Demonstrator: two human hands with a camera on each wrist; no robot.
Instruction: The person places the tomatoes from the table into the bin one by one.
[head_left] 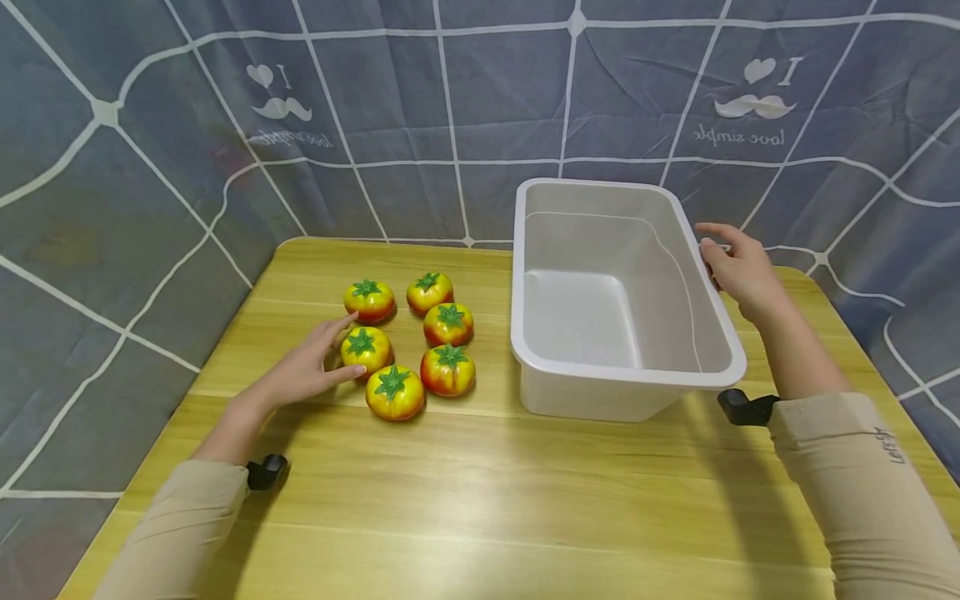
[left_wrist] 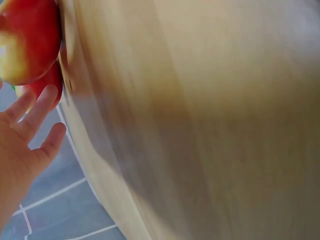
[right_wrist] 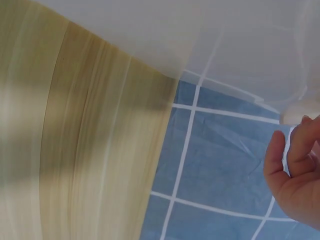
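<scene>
Several yellow-and-red artificial tomatoes with green star-shaped tops sit in a cluster left of centre in the head view. My left hand (head_left: 311,362) is at the cluster's left side, its thumb and fingers spread about the leftmost tomato (head_left: 367,350). In the left wrist view the fingers (left_wrist: 42,107) look extended, beside a red and yellow tomato (left_wrist: 32,40); contact is hard to tell. A light grey plastic bin (head_left: 630,380) stands right of the tomatoes. Beside its right wall is my right hand (head_left: 742,271), with loosely bent fingers (right_wrist: 274,155) close to the bin's outer side.
Both hands are over a wooden table (head_left: 420,500). A blue-grey curtain (head_left: 390,100) with white grid lines hangs behind and at the sides. The bin's back edge is close to the curtain, and nothing lies inside the bin.
</scene>
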